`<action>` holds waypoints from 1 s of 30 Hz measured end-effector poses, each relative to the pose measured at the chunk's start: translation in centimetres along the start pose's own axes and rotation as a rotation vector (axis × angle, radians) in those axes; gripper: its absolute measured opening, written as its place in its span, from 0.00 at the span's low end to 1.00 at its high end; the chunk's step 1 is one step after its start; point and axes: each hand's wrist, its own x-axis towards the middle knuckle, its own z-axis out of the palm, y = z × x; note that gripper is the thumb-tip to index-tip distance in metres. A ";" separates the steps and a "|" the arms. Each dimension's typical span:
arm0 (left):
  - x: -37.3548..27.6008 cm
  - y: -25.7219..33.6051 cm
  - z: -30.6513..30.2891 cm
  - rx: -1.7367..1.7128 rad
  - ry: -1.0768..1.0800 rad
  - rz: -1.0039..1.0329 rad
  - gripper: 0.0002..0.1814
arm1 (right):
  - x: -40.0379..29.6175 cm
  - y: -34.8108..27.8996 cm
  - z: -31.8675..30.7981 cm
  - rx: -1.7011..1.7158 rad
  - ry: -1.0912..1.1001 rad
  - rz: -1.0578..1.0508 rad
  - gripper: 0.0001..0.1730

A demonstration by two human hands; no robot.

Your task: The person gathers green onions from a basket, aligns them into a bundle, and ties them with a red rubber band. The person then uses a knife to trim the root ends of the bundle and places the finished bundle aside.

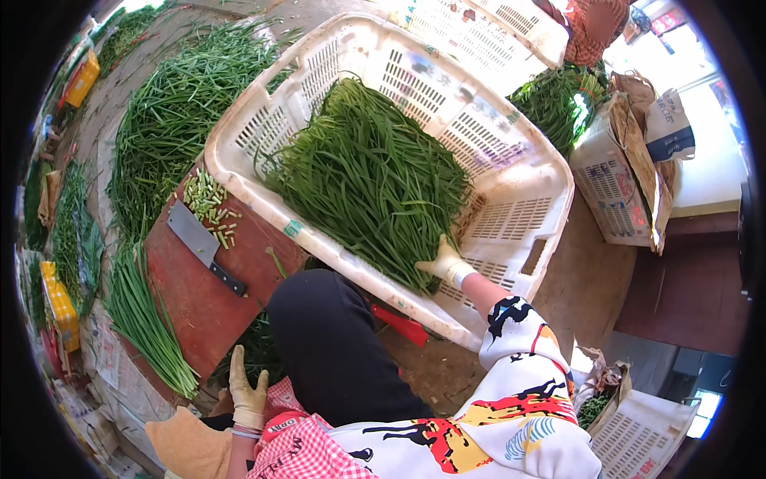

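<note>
A large white slatted plastic basket (pixel 383 272) stands before me, tilted in view. Inside lies a thick layer of garlic chives (pixel 371 173). My right hand (pixel 446 263), in a pale glove, reaches into the basket and rests at the near right end of the leaves, thumb and fingers spread. My left hand (pixel 246 386), also gloved, is held beside my knee with fingers apart and nothing in it. Near it, a neat chive bunch (pixel 152 329) lies on a reddish board (pixel 191 281). A cleaver (pixel 206 245) lies there beside cut pale stem ends (pixel 209 200).
A big heap of loose greens (pixel 173 114) lies beyond the board. Another white crate (pixel 479 36) and a person in a checked sleeve (pixel 592 30) are at the back. Stacked crates (pixel 616 173) stand at right. A red object (pixel 401 324) lies under the basket's near edge.
</note>
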 end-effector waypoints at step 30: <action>6.3 7.7 -5.0 -0.153 0.099 0.224 0.35 | -3.4 -3.7 -8.3 -0.108 -0.085 -0.089 0.51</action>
